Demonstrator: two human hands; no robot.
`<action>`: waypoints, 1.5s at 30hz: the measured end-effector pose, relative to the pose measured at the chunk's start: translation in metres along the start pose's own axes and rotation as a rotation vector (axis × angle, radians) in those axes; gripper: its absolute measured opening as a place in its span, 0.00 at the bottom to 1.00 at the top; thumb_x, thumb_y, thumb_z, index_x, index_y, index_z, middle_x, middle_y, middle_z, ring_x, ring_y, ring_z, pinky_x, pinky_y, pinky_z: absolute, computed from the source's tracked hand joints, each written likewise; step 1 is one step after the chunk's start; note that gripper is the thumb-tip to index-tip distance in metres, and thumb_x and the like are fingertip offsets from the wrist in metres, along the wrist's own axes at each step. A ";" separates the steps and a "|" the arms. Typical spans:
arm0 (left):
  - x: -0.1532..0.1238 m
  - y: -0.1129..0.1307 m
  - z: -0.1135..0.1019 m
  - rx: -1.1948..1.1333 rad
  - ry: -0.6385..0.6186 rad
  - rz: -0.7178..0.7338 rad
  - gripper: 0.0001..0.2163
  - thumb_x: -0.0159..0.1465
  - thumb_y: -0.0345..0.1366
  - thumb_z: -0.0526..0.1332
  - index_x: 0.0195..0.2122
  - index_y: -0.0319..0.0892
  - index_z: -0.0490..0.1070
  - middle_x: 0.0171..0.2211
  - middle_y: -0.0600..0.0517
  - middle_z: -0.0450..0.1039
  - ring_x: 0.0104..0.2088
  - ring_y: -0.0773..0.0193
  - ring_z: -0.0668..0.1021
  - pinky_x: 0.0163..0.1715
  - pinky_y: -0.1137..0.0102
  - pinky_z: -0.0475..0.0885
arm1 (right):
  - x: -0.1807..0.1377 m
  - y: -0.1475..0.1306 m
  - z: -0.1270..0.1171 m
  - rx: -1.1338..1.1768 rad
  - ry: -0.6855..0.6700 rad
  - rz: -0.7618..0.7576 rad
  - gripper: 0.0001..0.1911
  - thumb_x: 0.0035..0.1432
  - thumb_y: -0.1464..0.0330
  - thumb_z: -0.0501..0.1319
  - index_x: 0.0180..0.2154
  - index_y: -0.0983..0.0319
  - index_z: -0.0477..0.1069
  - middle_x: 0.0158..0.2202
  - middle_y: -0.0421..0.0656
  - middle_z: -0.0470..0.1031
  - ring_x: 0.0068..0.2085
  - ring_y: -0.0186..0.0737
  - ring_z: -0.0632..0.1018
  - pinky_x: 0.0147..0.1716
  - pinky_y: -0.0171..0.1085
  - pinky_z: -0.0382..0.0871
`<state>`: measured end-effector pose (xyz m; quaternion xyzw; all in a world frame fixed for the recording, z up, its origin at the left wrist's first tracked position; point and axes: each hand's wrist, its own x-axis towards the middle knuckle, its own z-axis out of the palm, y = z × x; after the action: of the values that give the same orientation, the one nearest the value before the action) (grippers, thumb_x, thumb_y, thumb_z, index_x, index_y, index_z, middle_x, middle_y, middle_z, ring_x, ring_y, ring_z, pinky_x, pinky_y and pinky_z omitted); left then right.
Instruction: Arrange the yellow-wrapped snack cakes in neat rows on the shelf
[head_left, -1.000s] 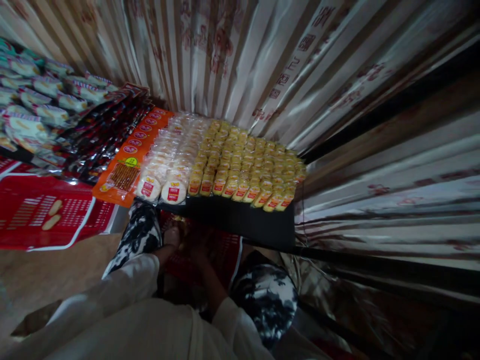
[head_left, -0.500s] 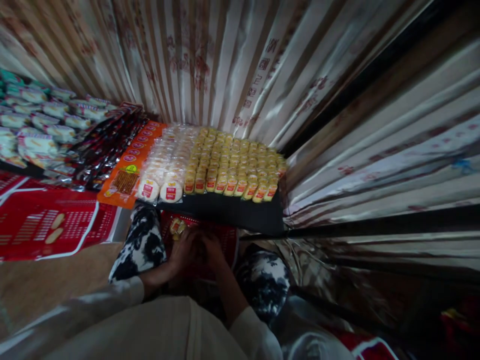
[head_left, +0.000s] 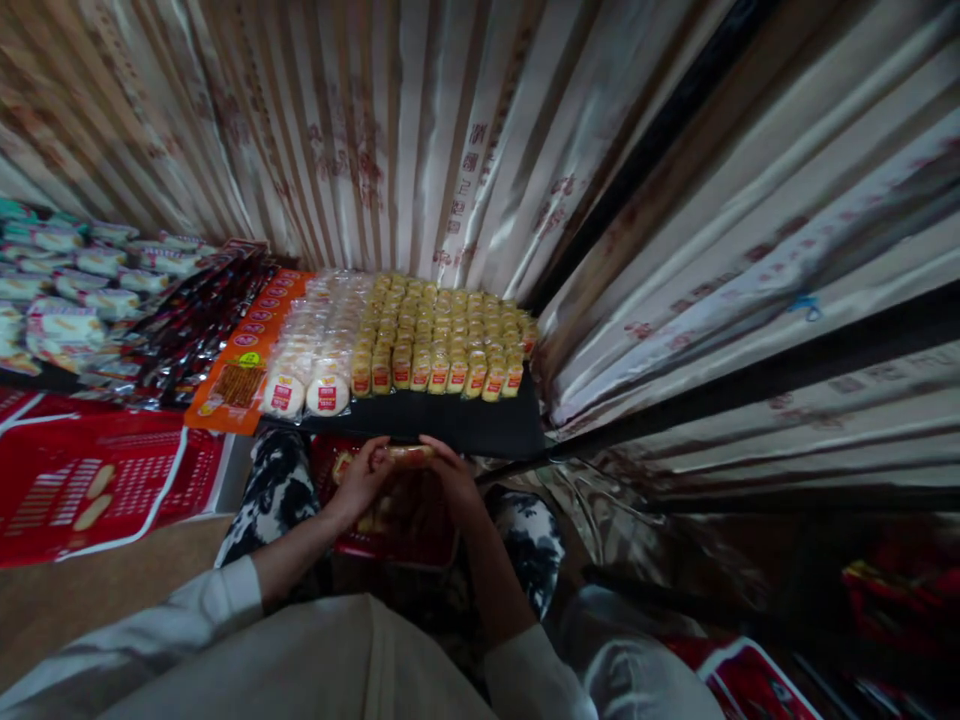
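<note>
My left hand (head_left: pixel 365 474) and my right hand (head_left: pixel 451 472) each pinch one end of a small yellow wrapped snack (head_left: pixel 409 455). It lies sideways between my fingertips, just below the near edge of the black tabletop (head_left: pixel 442 425). Under my hands, between my knees, is a red bag or box (head_left: pixel 405 545) with a few yellow packets dimly visible inside. In front of me, rows of similar yellow wrapped snacks (head_left: pixel 442 340) stand side by side. Left of these are clear-wrapped white round crackers (head_left: pixel 328 394).
An orange pretzel-stick bag (head_left: pixel 238 390), dark shiny packets (head_left: pixel 199 325) and white packets (head_left: pixel 66 325) continue leftward. A red printed bag (head_left: pixel 112 475) hangs below them. Striped curtains (head_left: pixel 420 130) rise behind, with a dark bar (head_left: pixel 645 150) at right. Another person's grey trouser leg (head_left: pixel 626 650) is at lower right.
My hands have risen out of the red bag or box and moved apart, and the yellow snack now shows between them. The view has shifted slightly to the right.
</note>
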<state>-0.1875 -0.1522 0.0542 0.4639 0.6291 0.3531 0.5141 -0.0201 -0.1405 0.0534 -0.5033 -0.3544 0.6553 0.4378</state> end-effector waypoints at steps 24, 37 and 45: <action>0.111 0.174 0.084 0.363 0.057 0.504 0.19 0.55 0.31 0.59 0.49 0.39 0.67 0.37 0.51 0.73 0.31 0.67 0.73 0.35 0.71 0.69 | 0.096 -0.069 -0.093 -0.678 0.680 -0.521 0.34 0.60 0.54 0.43 0.61 0.69 0.54 0.62 0.55 0.55 0.63 0.46 0.56 0.61 0.48 0.46; 0.186 0.226 0.186 0.689 -0.062 0.794 0.16 0.60 0.28 0.56 0.50 0.40 0.65 0.47 0.48 0.70 0.47 0.63 0.73 0.49 0.69 0.67 | 0.111 -0.058 -0.097 -0.790 0.741 -0.586 0.31 0.64 0.56 0.40 0.60 0.69 0.55 0.61 0.55 0.58 0.62 0.46 0.58 0.59 0.49 0.53; 0.207 0.215 0.208 0.973 -0.135 0.822 0.15 0.61 0.29 0.54 0.49 0.37 0.67 0.47 0.45 0.69 0.46 0.61 0.74 0.45 0.70 0.69 | 0.114 -0.056 -0.097 -0.809 0.752 -0.606 0.31 0.64 0.56 0.41 0.60 0.69 0.55 0.60 0.57 0.59 0.61 0.48 0.60 0.57 0.50 0.56</action>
<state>0.0546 0.1059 0.1401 0.8688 0.4545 0.1653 0.1061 0.0740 -0.0120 0.0408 -0.7023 -0.5230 0.0946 0.4735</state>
